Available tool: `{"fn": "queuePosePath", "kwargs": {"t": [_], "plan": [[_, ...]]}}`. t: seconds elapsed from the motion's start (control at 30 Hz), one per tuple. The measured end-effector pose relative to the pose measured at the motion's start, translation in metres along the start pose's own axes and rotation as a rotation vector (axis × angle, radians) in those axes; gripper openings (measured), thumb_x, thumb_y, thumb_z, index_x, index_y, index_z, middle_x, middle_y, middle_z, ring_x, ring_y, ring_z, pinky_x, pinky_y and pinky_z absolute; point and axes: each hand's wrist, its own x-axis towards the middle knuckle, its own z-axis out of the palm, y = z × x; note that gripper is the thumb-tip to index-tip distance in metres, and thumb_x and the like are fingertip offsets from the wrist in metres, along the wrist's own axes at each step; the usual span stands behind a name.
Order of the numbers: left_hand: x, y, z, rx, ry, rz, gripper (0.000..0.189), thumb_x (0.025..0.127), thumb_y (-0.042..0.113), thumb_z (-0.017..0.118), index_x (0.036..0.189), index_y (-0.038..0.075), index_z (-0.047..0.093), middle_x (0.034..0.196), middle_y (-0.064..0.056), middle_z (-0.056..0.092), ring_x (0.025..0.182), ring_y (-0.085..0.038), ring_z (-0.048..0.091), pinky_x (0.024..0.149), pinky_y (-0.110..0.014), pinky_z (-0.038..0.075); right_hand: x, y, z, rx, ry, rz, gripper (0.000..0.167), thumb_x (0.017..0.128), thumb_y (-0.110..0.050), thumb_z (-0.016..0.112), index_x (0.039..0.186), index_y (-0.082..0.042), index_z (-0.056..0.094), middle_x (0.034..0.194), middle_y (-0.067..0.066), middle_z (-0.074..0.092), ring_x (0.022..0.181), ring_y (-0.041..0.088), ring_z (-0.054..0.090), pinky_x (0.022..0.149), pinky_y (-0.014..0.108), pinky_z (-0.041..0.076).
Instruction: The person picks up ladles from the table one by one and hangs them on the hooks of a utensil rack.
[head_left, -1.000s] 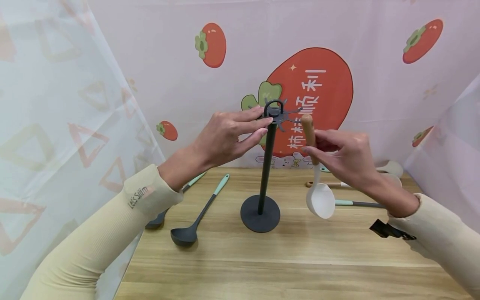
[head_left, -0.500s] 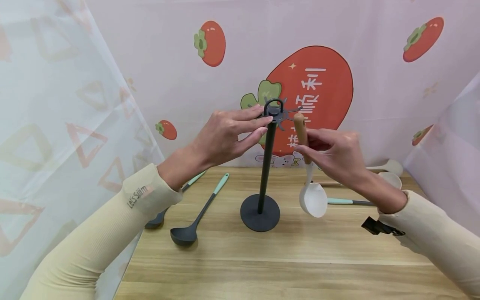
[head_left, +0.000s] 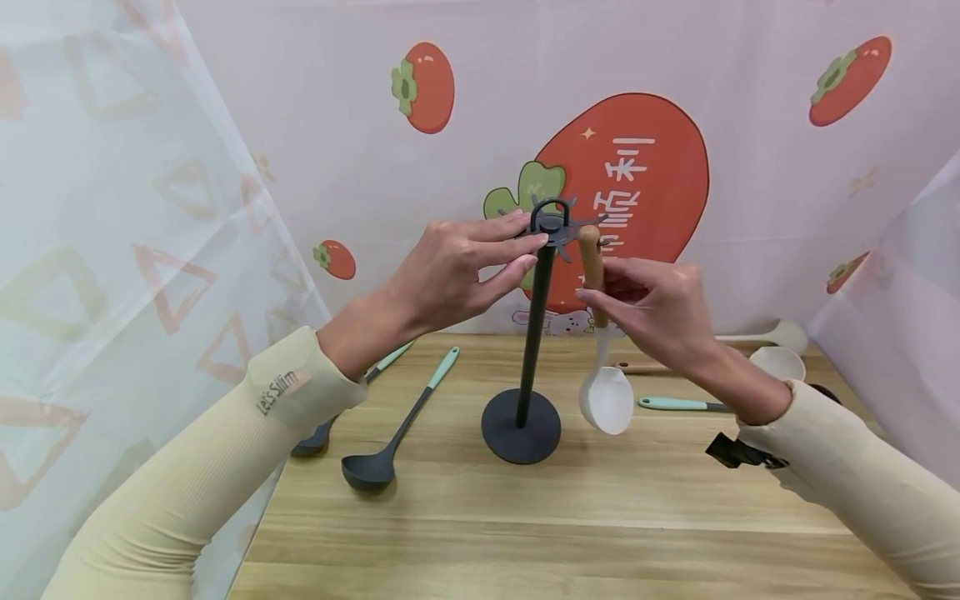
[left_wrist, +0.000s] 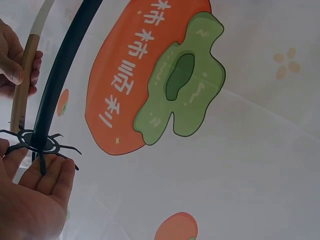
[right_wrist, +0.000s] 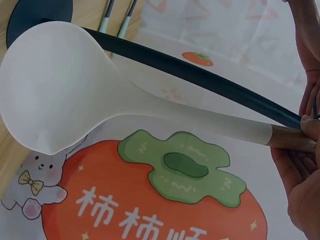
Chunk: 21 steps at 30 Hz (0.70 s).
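Note:
In the head view my right hand [head_left: 656,304] pinches the wooden handle of a white ladle [head_left: 609,400], whose bowl hangs downward. The handle's top is right at a hook tip on the dark utensil stand [head_left: 532,342]. My left hand [head_left: 457,267] rests fairly straight fingers on the stand's hook ring [head_left: 551,229], beside its top loop. In the left wrist view those fingers [left_wrist: 50,180] lie against the ring among the hooks. The white bowl [right_wrist: 55,85] fills much of the right wrist view, with the stand's pole running behind the ladle.
A dark ladle [head_left: 369,471] with a mint handle lies left on the wooden table [head_left: 525,533], near another mint-handled utensil [head_left: 390,358]. On the right lie a mint-handled utensil [head_left: 675,403], a white-bowled utensil [head_left: 777,363] and a pale one [head_left: 787,336] behind it.
My right hand has carried the white ladle leftward, bringing its handle top to the stand's hook. The left hand stays on the ring, and the stand has not moved.

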Motion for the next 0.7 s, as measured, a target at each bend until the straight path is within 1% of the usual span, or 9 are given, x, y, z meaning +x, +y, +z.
{"fn": "queuePosePath", "kwargs": {"t": [0.07, 0.23, 0.3, 0.53, 0.63, 0.7], "plan": [[0.0, 0.0, 0.0, -0.006, -0.001, -0.002, 0.031, 0.1, 0.014, 0.073, 0.128, 0.001, 0.075, 0.131, -0.024, 0.07, 0.122, -0.036, 0.07, 0.067, -0.035, 0.063, 0.0, 0.0, 0.002, 0.009, 0.008, 0.004, 0.04, 0.074, 0.003, 0.093, 0.11, 0.01, 0.078, 0.094, 0.02, 0.08, 0.076, 0.032, 0.08, 0.074, 0.007, 0.054], [0.0, 0.0, -0.001, -0.013, -0.004, -0.003, 0.031, 0.1, 0.014, 0.073, 0.128, 0.001, 0.075, 0.132, -0.023, 0.07, 0.124, -0.036, 0.069, 0.065, -0.032, 0.062, 0.001, 0.001, 0.006, 0.014, 0.02, 0.002, 0.041, 0.073, 0.003, 0.093, 0.109, 0.011, 0.078, 0.094, 0.02, 0.08, 0.076, 0.032, 0.08, 0.075, 0.007, 0.054], [0.0, -0.001, -0.001, -0.013, -0.003, -0.001, 0.031, 0.1, 0.014, 0.073, 0.128, 0.001, 0.075, 0.132, -0.023, 0.07, 0.124, -0.036, 0.069, 0.067, -0.032, 0.063, 0.001, 0.001, 0.008, 0.012, 0.022, 0.003, 0.041, 0.072, 0.003, 0.093, 0.109, 0.01, 0.078, 0.094, 0.02, 0.08, 0.077, 0.033, 0.08, 0.076, 0.007, 0.054], [0.0, -0.001, -0.001, -0.015, -0.001, 0.005, 0.03, 0.1, 0.013, 0.072, 0.127, 0.001, 0.076, 0.131, -0.024, 0.07, 0.124, -0.036, 0.069, 0.062, -0.031, 0.06, 0.002, -0.001, 0.011, 0.006, 0.028, 0.03, 0.038, 0.073, 0.002, 0.094, 0.106, 0.009, 0.078, 0.092, 0.018, 0.08, 0.074, 0.03, 0.08, 0.074, 0.006, 0.054], [0.001, 0.0, -0.002, -0.011, -0.007, 0.002, 0.03, 0.1, 0.014, 0.071, 0.127, 0.001, 0.076, 0.132, -0.023, 0.07, 0.125, -0.035, 0.069, 0.063, -0.032, 0.061, 0.001, -0.002, 0.012, 0.002, 0.025, 0.044, 0.036, 0.073, 0.001, 0.095, 0.104, 0.009, 0.078, 0.089, 0.018, 0.08, 0.072, 0.029, 0.079, 0.072, 0.006, 0.053], [0.001, 0.0, -0.002, -0.006, -0.012, 0.0, 0.03, 0.1, 0.014, 0.071, 0.127, 0.001, 0.076, 0.132, -0.023, 0.07, 0.125, -0.035, 0.069, 0.066, -0.034, 0.062, 0.002, -0.002, 0.012, 0.002, 0.023, 0.047, 0.036, 0.073, 0.001, 0.095, 0.103, 0.009, 0.077, 0.088, 0.017, 0.079, 0.071, 0.028, 0.079, 0.071, 0.005, 0.053]]}}
